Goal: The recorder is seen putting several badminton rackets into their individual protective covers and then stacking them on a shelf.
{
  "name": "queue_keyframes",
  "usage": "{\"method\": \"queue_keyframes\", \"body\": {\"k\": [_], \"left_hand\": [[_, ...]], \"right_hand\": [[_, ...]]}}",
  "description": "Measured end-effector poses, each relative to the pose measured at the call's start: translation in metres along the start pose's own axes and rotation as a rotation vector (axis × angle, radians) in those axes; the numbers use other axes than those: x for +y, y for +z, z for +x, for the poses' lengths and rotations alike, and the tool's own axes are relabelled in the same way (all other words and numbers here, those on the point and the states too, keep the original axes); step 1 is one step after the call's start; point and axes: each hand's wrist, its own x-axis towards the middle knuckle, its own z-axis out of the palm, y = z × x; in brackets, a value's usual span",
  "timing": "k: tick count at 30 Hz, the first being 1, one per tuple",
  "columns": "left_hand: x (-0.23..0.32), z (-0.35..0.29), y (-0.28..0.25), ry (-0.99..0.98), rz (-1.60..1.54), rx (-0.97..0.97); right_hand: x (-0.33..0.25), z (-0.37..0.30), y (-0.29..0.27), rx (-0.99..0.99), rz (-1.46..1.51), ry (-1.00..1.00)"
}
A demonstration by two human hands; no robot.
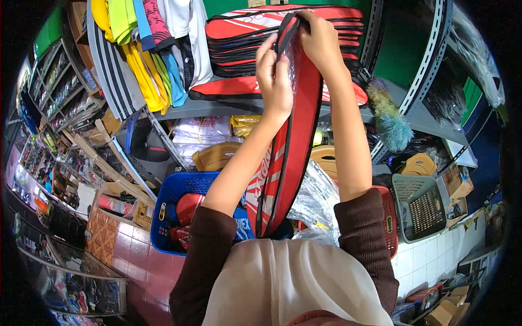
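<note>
A long red, black and white racket bag [305,125] hangs upright in front of me, its wide end down by the baskets. My right hand [322,44] is closed on the bag's narrow top end. On the left side of that end, my left hand [275,81] has its fingers curled around the black-edged strip and some clear plastic. Behind both hands, a stack of similar red and black racket bags [234,32] lies on the grey shelf [217,110]. The bag's lower tip is partly hidden by my clothing.
Below stand a blue basket [160,217] with bags inside, a red basket [390,223] and a grey-green basket [416,185]. Coloured shirts [144,60] hang at the left. A fluffy duster [394,127] hangs by the metal shelf post [421,70]. Clear plastic wrap [315,195] lies near the bag.
</note>
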Motion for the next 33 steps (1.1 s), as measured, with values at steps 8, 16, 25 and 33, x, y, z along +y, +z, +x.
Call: {"method": "queue_keyframes", "body": {"k": [8,16,25,33], "left_hand": [[-0.022,0.023,-0.023,-0.038,0.151,-0.035],[-0.031,0.028,-0.038,-0.583,-0.086,-0.243],[-0.056,0.025,-0.043,-0.548,-0.163,-0.082],[-0.043,0.064,-0.028,-0.552,-0.265,0.016]], "right_hand": [[0.005,-0.003,-0.007,0.096,0.258,-0.123],[-0.007,0.002,-0.030,-0.256,0.428,-0.194],[-0.005,-0.026,-0.043,-0.068,-0.157,-0.284],[-0.021,-0.078,-0.038,-0.045,-0.254,-0.394]]}}
